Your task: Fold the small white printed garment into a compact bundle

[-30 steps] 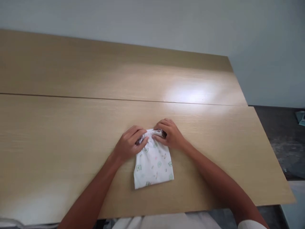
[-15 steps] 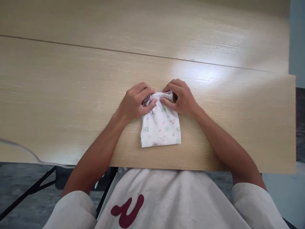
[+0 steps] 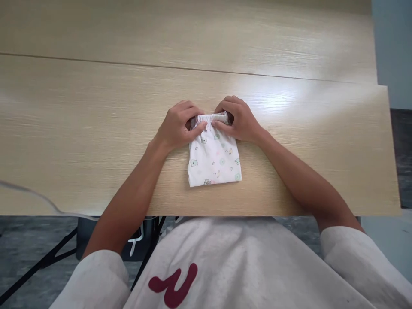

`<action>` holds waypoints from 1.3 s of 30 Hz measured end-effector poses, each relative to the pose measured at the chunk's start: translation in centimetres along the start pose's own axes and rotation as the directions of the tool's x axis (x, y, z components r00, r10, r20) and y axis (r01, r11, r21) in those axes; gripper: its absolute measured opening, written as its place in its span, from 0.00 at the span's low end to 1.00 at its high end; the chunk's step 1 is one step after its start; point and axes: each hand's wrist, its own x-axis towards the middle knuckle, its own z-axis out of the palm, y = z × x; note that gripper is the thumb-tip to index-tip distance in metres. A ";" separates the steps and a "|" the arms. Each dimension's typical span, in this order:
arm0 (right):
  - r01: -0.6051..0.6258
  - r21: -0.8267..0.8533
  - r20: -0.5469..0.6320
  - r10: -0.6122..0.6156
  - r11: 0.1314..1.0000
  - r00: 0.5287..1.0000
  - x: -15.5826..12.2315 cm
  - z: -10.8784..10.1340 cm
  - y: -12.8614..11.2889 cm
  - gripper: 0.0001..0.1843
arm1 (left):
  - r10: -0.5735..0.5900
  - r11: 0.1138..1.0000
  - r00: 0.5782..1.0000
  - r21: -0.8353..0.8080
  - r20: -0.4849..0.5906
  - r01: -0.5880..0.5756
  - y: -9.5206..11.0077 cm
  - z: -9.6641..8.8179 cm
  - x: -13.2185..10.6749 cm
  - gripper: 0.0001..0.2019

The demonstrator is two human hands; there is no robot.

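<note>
White shirt with a red mark [image 3: 172,286] fills the near edge; beyond it the pale wood surface [image 3: 80,128] carries a small printed cloth [image 3: 214,161] near its front edge. Left hand [image 3: 175,128] and right hand [image 3: 241,122] pinch its gathered far hem, fingers closed. Their fingertips hide the hem's corners. Grey wall [image 3: 391,51] sits far right.

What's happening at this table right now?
A person seated at a wooden table has a small folded white garment with tiny printed figures lying flat in front of them. The left hand and right hand both pinch its gathered elastic band at the far edge.
</note>
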 end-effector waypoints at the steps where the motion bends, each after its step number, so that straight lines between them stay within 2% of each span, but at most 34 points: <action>1: 0.012 -0.001 -0.009 -0.012 1.000 1.000 0.0 -0.1 0.0 0.22 | -0.004 1.000 1.000 0.003 0.003 0.004 0.1 0.0 0.0 0.13; 8: 0.017 -0.013 -0.013 -0.017 1.000 1.000 0.2 -1.1 -0.7 0.23 | -0.022 1.000 1.000 0.020 0.017 0.022 0.8 -0.9 0.6 0.14; 20: -0.017 0.045 -0.005 0.017 0.999 1.000 1.7 -3.6 -1.5 0.20 | -0.049 0.999 0.998 0.019 0.037 0.049 1.0 -4.1 2.4 0.13; 30: -0.076 0.125 0.001 0.077 0.989 0.997 3.0 -4.4 0.7 0.19 | -0.101 0.995 0.994 -0.016 0.031 0.101 -0.3 -3.8 4.6 0.12; 39: -0.135 0.152 0.020 0.134 0.979 0.991 3.9 -3.9 2.4 0.18 | -0.092 0.996 0.996 -0.016 0.009 0.092 -2.5 -2.4 5.5 0.09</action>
